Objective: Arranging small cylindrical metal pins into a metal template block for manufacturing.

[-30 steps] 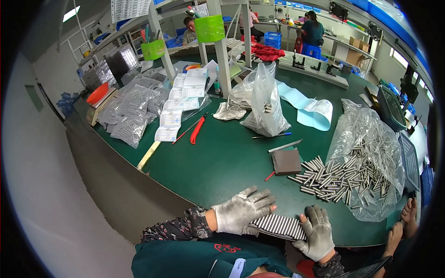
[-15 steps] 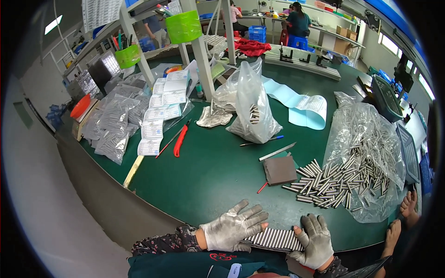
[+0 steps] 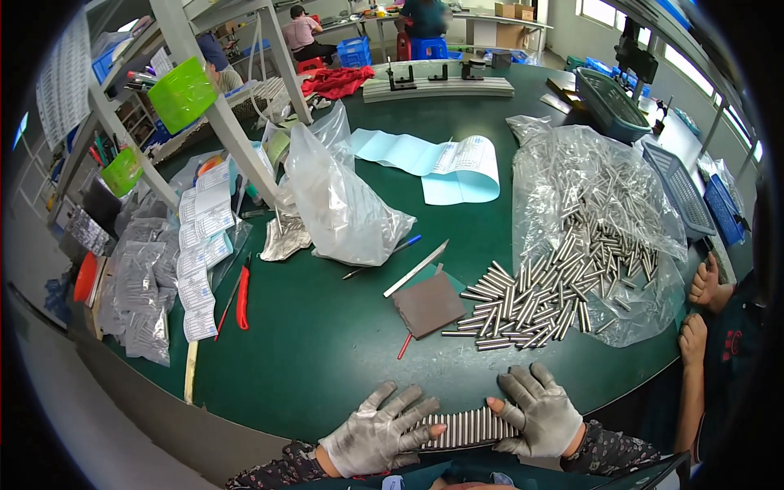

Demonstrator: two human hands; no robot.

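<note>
A row of shiny metal pins [image 3: 471,429] lies side by side in front of me at the near table edge. My left hand [image 3: 377,433], in a worn whitish glove with the thumb tip bare, rests at the row's left end with its fingers spread. At the right end is my right hand [image 3: 539,412], gloved the same way, fingers stretched out and its bare thumb tip against the pins. What lies under the palms is hidden. Beyond them, a loose heap of similar pins [image 3: 523,306] spills from a clear plastic bag [image 3: 600,163].
A brown block [image 3: 429,305], a steel ruler [image 3: 416,268] and a red-handled tool [image 3: 242,298] lie on the green table [image 3: 302,359]. Further off stand a filled plastic bag [image 3: 335,196] and blue paper [image 3: 461,184]. Another person's hands [image 3: 694,339] are at the right edge.
The whole view has turned to the right, so the table's things sit further left in it. Both hands stay spread at the ends of the pin row.
</note>
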